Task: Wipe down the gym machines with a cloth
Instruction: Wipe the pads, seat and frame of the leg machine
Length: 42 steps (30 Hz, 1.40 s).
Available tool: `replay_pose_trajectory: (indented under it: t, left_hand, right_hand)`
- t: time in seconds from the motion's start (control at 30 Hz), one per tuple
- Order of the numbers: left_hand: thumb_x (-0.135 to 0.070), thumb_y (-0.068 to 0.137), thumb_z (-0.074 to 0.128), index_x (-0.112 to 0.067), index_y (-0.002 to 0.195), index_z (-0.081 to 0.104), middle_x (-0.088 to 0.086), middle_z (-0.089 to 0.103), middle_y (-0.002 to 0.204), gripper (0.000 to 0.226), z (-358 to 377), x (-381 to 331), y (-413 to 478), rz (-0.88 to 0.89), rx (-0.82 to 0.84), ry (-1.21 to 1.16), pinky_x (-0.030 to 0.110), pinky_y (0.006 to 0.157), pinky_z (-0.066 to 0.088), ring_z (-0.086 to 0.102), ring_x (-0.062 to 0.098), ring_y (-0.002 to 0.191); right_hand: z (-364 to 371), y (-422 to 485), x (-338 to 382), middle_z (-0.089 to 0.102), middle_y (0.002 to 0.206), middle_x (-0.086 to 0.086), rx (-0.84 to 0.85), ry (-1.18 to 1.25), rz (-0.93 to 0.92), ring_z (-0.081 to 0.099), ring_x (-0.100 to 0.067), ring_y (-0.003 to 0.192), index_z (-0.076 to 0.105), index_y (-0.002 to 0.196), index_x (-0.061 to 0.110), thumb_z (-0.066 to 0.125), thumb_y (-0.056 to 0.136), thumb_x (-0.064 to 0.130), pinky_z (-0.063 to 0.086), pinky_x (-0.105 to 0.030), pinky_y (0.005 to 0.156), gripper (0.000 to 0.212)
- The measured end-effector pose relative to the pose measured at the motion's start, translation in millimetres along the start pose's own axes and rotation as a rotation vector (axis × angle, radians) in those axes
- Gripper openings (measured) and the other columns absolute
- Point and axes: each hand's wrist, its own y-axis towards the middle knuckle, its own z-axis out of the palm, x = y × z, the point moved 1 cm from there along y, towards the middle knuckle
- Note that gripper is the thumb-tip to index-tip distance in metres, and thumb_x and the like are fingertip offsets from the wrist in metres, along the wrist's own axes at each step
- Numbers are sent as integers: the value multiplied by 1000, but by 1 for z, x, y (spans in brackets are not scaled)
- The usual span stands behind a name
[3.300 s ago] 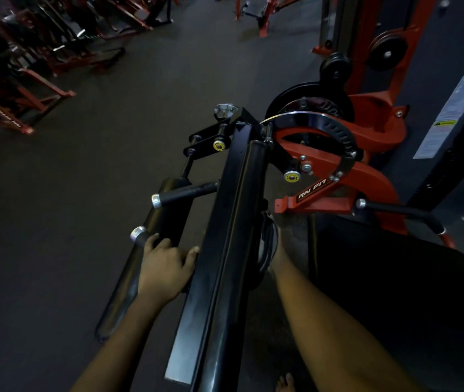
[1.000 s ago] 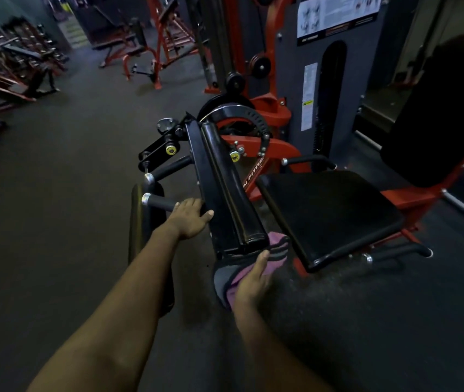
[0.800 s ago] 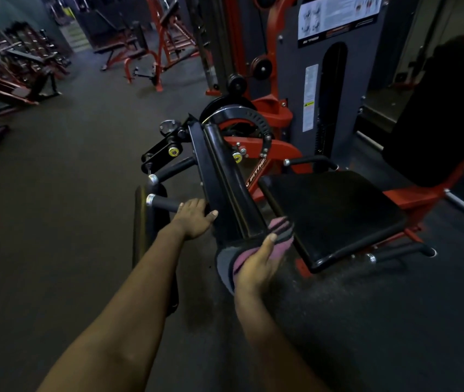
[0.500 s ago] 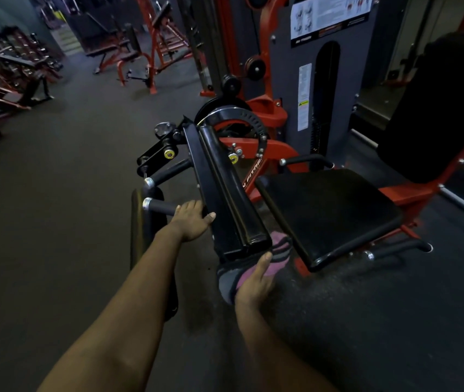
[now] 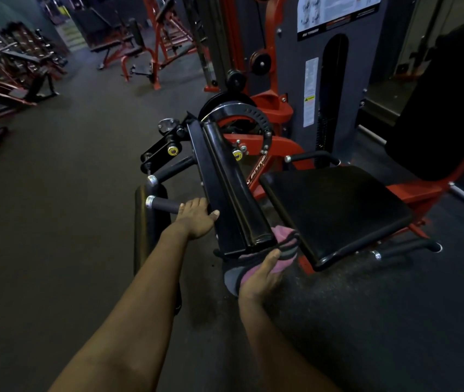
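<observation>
A red and black leg machine fills the middle of the view, with a long black padded arm (image 5: 225,188) running toward me. My left hand (image 5: 196,219) grips the black handle bar (image 5: 165,206) on the arm's left side, thumb against the arm's edge. My right hand (image 5: 259,275) presses a pink and grey striped cloth (image 5: 281,250) against the near end of the arm, fingers stretched over the cloth. The cloth wraps under the arm's end, partly hidden.
The machine's black seat (image 5: 335,207) lies right of the arm, its backrest (image 5: 445,108) at the far right. A grey weight-stack tower (image 5: 329,80) stands behind. A black roller pad (image 5: 148,227) hangs left of my hand. Other red benches (image 5: 140,52) stand across the dark floor.
The cloth under my right hand slid up onto the arm's near end, then back down below it. My left hand stayed on the handle bar.
</observation>
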Motion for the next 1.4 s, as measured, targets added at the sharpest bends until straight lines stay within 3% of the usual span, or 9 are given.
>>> replay_pose_trajectory:
  t: [0.13, 0.3, 0.43, 0.53, 0.87, 1.07, 1.13, 1.23, 1.4]
  left_hand:
    - [-45, 107, 36, -9, 137, 42, 17, 42, 147, 48, 1, -1, 1, -7, -26, 3, 48, 119, 18, 33, 35, 140]
    - [-43, 107, 36, -10, 141, 41, 16, 42, 147, 47, 3, -2, 0, -8, -49, -24, 49, 121, 14, 32, 35, 141]
    - [-40, 107, 35, -10, 139, 42, 15, 40, 148, 44, 7, -4, 2, -28, -62, -74, 49, 123, 8, 29, 34, 143]
    - [-37, 108, 35, -10, 136, 42, 16, 41, 147, 40, 8, -7, 0, -50, -74, -118, 50, 124, 4, 28, 33, 143]
    - [-37, 108, 35, -4, 143, 39, 20, 35, 155, 48, 6, -20, -15, -128, -89, -107, 52, 123, 11, 23, 33, 149]
    - [-6, 82, 48, -10, 143, 50, 18, 49, 143, 61, -7, -65, -53, 130, -414, -414, 40, 116, 27, 40, 39, 134]
    - [1, 72, 47, -14, 145, 50, 13, 48, 147, 74, -18, -83, -62, 338, -306, -481, 29, 118, 22, 36, 31, 139]
    - [-18, 74, 59, -20, 144, 52, 5, 54, 146, 70, -30, -113, -64, 575, -80, -456, 41, 120, 31, 46, 26, 137]
    - [-40, 75, 67, -18, 109, 64, 4, 70, 106, 41, -42, -151, -65, 561, -9, -488, 48, 97, 51, 65, 29, 103]
  right_hand:
    - [-14, 24, -18, 57, 146, -5, 25, 146, 316, 55, -22, 133, 48, 149, 26, 68, 71, 82, 38, -50, 117, 99]
    - [1, 66, 51, 68, 127, 1, 375, -22, 199, 64, -10, 120, 56, 138, 12, 44, 108, 18, 47, -22, 102, 33]
    - [23, 116, 66, 72, 111, -15, 622, -283, 519, 70, -24, 94, 70, 106, 9, 59, 102, 32, 54, -39, 92, 25]
    - [24, 126, 64, 68, 109, -10, 742, -254, 637, 72, -5, 78, 66, 109, 15, 51, 106, 24, 55, -22, 79, 18]
    - [-28, 113, 87, 76, 114, -8, 861, -601, 414, 71, -25, 109, 67, 130, 17, 55, 102, 36, 51, -49, 105, 36]
    - [-45, 110, 144, 70, 127, -14, 959, -437, 342, 65, -31, 123, 62, 137, 11, 70, 86, 37, 43, -52, 113, 58]
    - [-47, 113, 177, 69, 126, -21, 1019, -384, 312, 66, -36, 120, 59, 137, 3, 67, 94, 23, 48, -52, 109, 48]
    - [-48, 120, 231, 70, 125, -18, 1055, -258, 219, 68, -33, 114, 61, 135, 10, 59, 96, 8, 53, -44, 101, 39]
    - [-56, 157, 282, 68, 104, -9, 1051, -183, 126, 66, -18, 96, 59, 116, 9, 66, 79, 11, 53, -35, 90, 37]
